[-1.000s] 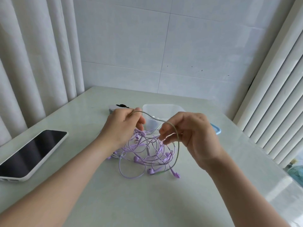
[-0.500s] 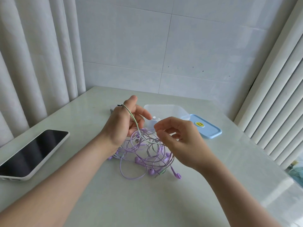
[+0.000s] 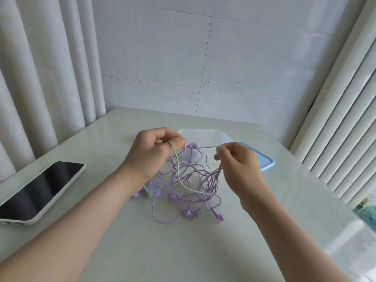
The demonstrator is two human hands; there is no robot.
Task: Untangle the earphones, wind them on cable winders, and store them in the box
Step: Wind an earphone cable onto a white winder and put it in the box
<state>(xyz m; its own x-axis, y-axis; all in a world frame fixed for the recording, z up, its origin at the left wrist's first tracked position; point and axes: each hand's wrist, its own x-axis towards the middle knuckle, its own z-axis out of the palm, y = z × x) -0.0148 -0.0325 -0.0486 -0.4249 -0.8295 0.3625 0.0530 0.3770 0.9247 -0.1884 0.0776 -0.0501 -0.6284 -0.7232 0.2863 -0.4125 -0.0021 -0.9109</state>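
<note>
A tangle of purple earphone cables (image 3: 189, 186) lies on the table centre, partly lifted, with several purple earbuds at its lower edge. A pale green cable (image 3: 179, 174) runs through it. My left hand (image 3: 152, 151) pinches the green cable near its top. My right hand (image 3: 238, 159) pinches a bunch of purple strands and the green cable's other stretch, pulling them up. The clear plastic box (image 3: 203, 133) stands just behind my hands, its blue lid (image 3: 262, 159) beside it at right. No cable winder is clearly visible.
A phone (image 3: 38, 190) in a white case lies face up at the table's left edge. Curtains hang at left, slatted blinds at right, a tiled wall behind. The marble table (image 3: 183, 251) stretches bare toward me.
My hands have drawn apart and the right one has risen, lifting the purple strands and stretching the green cable between both hands. The tangle is spread wider than before.
</note>
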